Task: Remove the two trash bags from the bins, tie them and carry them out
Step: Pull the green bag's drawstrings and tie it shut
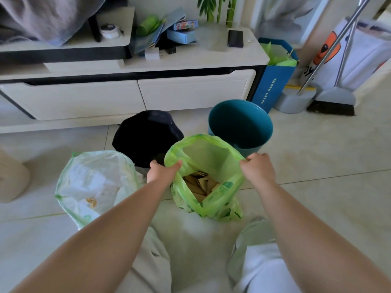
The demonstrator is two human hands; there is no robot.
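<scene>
A bright green trash bag [220, 206] stands on the floor in front of me, its mouth held wide, with brown cardboard scraps inside. My left hand [161, 172] grips the left side of its rim and my right hand [257, 168] grips the right side. A second, paler green-and-white trash bag [93, 182] sits open on the floor to the left, untouched, with paper waste inside. Behind them stand a black bin [146, 134] and a teal bin [241, 123], both without bags.
A low white TV cabinet [190, 89] runs along the back, cluttered with boxes and a phone [235, 38]. A blue paper bag [273, 81], a dustpan and a broom [332, 102] stand at the right. A beige cylinder [10, 178] sits at the left edge. My knees are below.
</scene>
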